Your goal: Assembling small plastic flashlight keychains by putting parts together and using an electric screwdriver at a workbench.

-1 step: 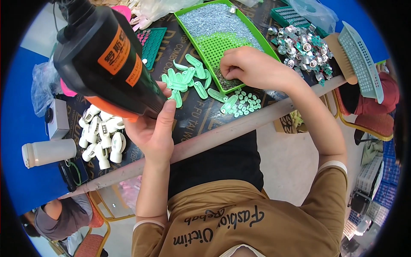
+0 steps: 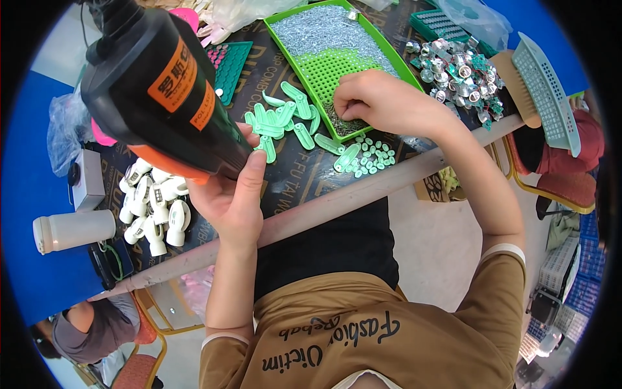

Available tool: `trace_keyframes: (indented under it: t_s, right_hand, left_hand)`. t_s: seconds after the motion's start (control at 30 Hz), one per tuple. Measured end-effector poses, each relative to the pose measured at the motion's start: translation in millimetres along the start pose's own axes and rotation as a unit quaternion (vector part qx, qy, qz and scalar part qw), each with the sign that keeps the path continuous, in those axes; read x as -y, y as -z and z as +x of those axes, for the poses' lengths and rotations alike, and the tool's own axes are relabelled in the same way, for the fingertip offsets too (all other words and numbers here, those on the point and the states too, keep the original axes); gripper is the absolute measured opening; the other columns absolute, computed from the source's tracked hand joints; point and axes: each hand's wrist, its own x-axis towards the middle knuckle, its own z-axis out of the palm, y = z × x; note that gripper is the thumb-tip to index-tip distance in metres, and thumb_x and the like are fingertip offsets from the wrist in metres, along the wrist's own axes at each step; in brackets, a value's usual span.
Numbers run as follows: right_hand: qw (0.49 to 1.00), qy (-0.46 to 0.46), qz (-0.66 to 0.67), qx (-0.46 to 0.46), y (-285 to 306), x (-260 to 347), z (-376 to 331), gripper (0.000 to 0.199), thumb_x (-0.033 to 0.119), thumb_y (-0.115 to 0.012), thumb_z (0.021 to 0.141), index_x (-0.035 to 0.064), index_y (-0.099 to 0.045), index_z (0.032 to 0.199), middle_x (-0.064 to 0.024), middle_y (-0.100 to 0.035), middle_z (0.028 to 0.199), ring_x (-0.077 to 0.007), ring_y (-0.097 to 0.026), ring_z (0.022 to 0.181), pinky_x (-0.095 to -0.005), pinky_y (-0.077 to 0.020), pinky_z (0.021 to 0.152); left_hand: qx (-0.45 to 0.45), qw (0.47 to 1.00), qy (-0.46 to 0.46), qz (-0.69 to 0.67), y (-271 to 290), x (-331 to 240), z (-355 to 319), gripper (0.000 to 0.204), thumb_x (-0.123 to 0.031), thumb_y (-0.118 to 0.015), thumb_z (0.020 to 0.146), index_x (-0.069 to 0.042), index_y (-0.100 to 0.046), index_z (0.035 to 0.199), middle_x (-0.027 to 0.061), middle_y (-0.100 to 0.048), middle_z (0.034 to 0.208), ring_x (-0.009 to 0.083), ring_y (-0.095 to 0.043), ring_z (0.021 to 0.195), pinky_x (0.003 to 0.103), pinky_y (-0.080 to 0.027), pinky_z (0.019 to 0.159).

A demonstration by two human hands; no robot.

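My left hand (image 2: 230, 207) is wrapped round the lower end of a black electric screwdriver (image 2: 155, 84) with orange labels, its thumb in front and most fingers hidden behind. My right hand (image 2: 376, 100) has its fingers curled in a pinch at the near corner of a bright green tray (image 2: 382, 39). Small dark screws (image 2: 343, 126) lie under those fingertips, which hide whatever is between them. Silvery screws (image 2: 317, 29) fill the tray's far part. Between both hands lie several mint-green plastic shells (image 2: 269, 121), with small mint-green oval pieces (image 2: 372, 157) nearer the table edge.
White plastic parts (image 2: 155, 201) are heaped at left beside a translucent bottle (image 2: 74, 231). Silvery round parts (image 2: 461, 74) are piled at right near a pale basket (image 2: 547, 91). A dark green board (image 2: 233, 68) with pink pieces lies farther back. A rounded table edge (image 2: 337, 201) runs before me.
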Motion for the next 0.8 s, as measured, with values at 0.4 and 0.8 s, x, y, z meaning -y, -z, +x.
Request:
trace_keyframes:
  t_s: [0.4, 0.8]
  right_hand:
    - [1.0, 0.003, -0.01, 0.002, -1, 10, 0, 0.007, 0.0, -0.066, 0.074, -0.0002, -0.063, 0.08, -0.0115, -0.061, 0.078, -0.0278, -0.061, 0.073, -0.0368, -0.0477, 0.066]
    - [0.99, 0.013, 0.132, -0.041, 13, -11, 11, 0.01, 0.006, -0.055, 0.089, 0.0046, -0.046, 0.086, -0.0009, -0.043, 0.072, -0.0107, -0.04, 0.069, -0.0262, -0.0377, 0.065]
  left_hand:
    - [0.003, 1.0, -0.004, 0.004, 0, 0, 0, 0.044, 0.006, -0.067, 0.082, 0.001, -0.048, 0.122, 0.0136, -0.062, 0.111, 0.0159, -0.062, 0.096, 0.029, -0.051, 0.086]
    - [-0.007, 1.0, 0.011, -0.012, 0, -1, -1, 0.046, 0.007, -0.067, 0.082, 0.001, -0.047, 0.122, 0.0144, -0.062, 0.111, 0.0169, -0.063, 0.097, 0.029, -0.051, 0.086]
